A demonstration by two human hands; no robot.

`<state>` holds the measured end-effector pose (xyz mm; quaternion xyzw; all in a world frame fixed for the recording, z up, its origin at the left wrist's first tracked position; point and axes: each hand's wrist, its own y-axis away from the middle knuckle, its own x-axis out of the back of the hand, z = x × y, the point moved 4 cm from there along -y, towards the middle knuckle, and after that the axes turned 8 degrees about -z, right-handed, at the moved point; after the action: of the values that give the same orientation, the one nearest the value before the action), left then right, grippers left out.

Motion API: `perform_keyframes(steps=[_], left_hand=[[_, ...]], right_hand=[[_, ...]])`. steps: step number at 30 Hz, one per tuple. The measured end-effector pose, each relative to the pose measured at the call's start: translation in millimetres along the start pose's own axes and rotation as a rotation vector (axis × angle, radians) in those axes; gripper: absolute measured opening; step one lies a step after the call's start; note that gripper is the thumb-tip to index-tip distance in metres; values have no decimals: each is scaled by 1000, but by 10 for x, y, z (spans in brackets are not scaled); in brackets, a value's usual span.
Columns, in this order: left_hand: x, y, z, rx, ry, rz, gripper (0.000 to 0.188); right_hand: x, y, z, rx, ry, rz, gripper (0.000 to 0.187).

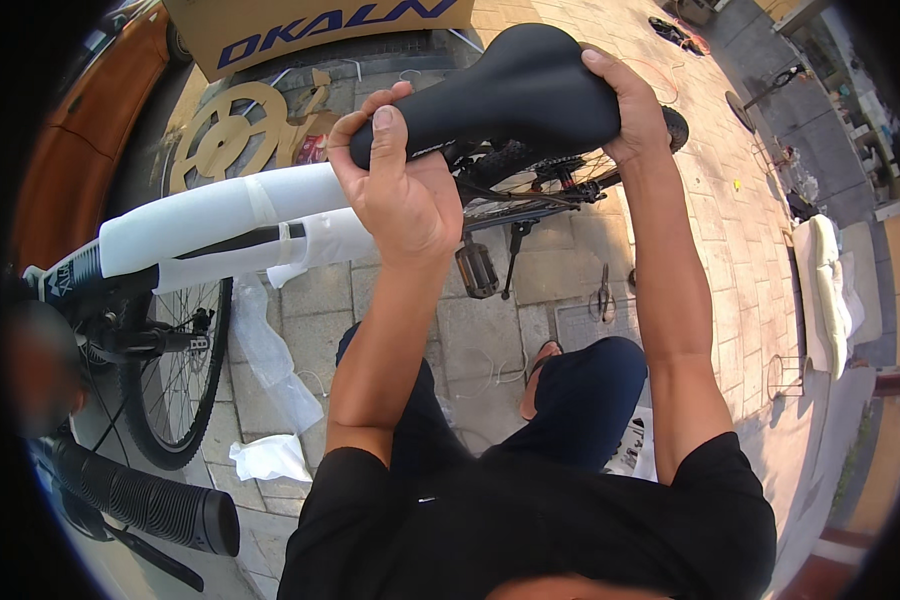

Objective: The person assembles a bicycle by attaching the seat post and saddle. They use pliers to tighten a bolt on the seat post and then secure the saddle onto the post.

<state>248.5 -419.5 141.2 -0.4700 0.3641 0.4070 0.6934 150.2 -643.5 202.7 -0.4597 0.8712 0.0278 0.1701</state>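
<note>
Both my hands grip a black bicycle saddle (515,95) above the bicycle's frame. My left hand (400,185) is wrapped round its narrow nose, thumb on the near side. At the wide rear end, my right hand (635,105) holds the edge, fingers on top. Below the saddle, the rear wheel and chain parts show in part; whether the saddle is joined to a seat post is hidden. White foam wrap (220,215) covers the frame tubes. A pedal (477,270) hangs under the saddle, and the handlebar grip (150,495) is at lower left.
The front wheel (175,370) stands at left, beside loose clear wrap (275,360). A cardboard box (320,30) and a cut cardboard ring (228,140) lie beyond the bicycle. Pliers-like tool (602,300) rests on the paving. An orange car (85,130) is at far left.
</note>
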Motion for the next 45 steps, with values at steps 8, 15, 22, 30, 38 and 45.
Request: perform_keyframes(steps=[8, 15, 22, 30, 38, 45], left_hand=[[-105, -671, -43, 329, -7, 9, 16], [-129, -238, 94, 48, 119, -30, 22], [84, -440, 194, 385, 193, -257, 44], [31, -454, 297, 461, 159, -228, 59], [144, -526, 409, 431, 135, -232, 61], [231, -517, 416, 389, -10, -84, 50]], right_hand=[[-146, 834, 84, 104, 136, 344, 75], [82, 15, -35, 101, 184, -20, 65], [2, 364, -63, -20, 193, 29, 45], [26, 362, -64, -111, 198, -7, 35], [-138, 405, -95, -162, 147, -79, 41], [-140, 463, -77, -106, 136, 75, 31]])
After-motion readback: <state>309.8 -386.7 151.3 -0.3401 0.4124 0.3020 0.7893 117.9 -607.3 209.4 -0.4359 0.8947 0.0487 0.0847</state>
